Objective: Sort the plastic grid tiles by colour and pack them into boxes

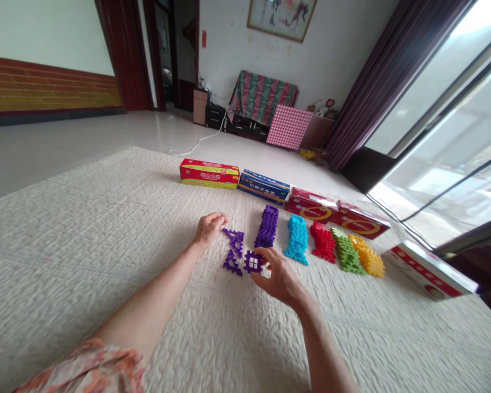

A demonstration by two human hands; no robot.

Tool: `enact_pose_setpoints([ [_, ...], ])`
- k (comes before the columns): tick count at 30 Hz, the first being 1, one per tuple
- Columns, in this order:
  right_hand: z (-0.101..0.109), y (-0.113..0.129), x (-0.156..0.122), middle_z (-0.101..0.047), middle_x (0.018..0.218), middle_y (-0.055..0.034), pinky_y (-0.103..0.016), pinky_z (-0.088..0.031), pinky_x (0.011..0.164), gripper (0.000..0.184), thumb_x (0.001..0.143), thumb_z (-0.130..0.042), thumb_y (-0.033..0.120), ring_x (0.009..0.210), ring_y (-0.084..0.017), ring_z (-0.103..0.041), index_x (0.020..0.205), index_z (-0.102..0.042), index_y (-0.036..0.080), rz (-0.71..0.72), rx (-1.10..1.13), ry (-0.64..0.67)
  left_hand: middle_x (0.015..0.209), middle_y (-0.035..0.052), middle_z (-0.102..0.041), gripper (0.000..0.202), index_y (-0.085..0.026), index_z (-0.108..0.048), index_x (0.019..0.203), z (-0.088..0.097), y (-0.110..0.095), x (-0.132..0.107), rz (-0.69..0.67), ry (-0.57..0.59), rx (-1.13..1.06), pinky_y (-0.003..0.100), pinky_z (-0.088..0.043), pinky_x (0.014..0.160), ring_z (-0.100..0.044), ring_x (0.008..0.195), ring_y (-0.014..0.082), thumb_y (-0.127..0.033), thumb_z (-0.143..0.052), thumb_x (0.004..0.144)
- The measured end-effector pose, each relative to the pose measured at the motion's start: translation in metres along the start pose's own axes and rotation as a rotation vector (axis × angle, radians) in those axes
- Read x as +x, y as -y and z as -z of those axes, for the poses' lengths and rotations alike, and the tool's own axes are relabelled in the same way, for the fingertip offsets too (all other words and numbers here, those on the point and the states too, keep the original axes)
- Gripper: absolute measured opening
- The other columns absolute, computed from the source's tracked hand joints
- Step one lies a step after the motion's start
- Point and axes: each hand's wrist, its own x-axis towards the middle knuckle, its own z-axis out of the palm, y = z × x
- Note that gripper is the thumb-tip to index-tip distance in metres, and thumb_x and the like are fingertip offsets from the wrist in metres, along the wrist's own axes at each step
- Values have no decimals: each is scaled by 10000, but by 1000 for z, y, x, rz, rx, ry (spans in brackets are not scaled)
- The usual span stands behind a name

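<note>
My left hand (208, 227) rests on the cream quilted mat (85, 229), fingers curled, its tips just left of a purple triangle tile (234, 239). A second purple triangle tile (231, 262) lies below it. My right hand (277, 277) pinches a purple square tile (253, 261) at its right edge, low over the mat. Behind stand rows of stacked tiles: purple (267, 226), cyan (297, 238), red (323, 241), green (347, 254) and yellow (368, 256).
Flat boxes line the mat's far edge: a red-yellow box (209, 173), a blue box (264, 187), red boxes (337, 213). A white-red box (429, 270) lies at right. Beyond are a tiled floor, a covered cabinet (262, 99), a checked cloth (288, 127), curtains and glass doors.
</note>
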Motion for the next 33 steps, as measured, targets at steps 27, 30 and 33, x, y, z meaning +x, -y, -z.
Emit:
enact_pose_setpoints([
  [27,-7,-7,-2,-625,669,-35,-258,-378,553,178,770,-550,288,588,-150,-551,863,-649,172,-279,-231,-152,728,58,-713,286,-161,-711,806,0,3,1,-13,11,21,264,-468,623,-654,767,196,-369,-609,639],
  [30,-3,-3,-3,-630,710,-53,-271,-396,573,135,732,-610,312,628,-168,-567,769,-642,186,-252,-353,-175,729,57,-712,291,-162,-709,807,0,1,0,-11,14,25,266,-469,628,-655,770,195,-374,-606,636],
  [33,-1,-1,-4,-630,739,-48,-265,-396,571,142,710,-637,297,650,-169,-579,808,-650,194,-234,-386,-179,730,57,-711,297,-162,-707,806,0,1,0,-6,15,25,268,-469,631,-656,774,197,-381,-605,633],
])
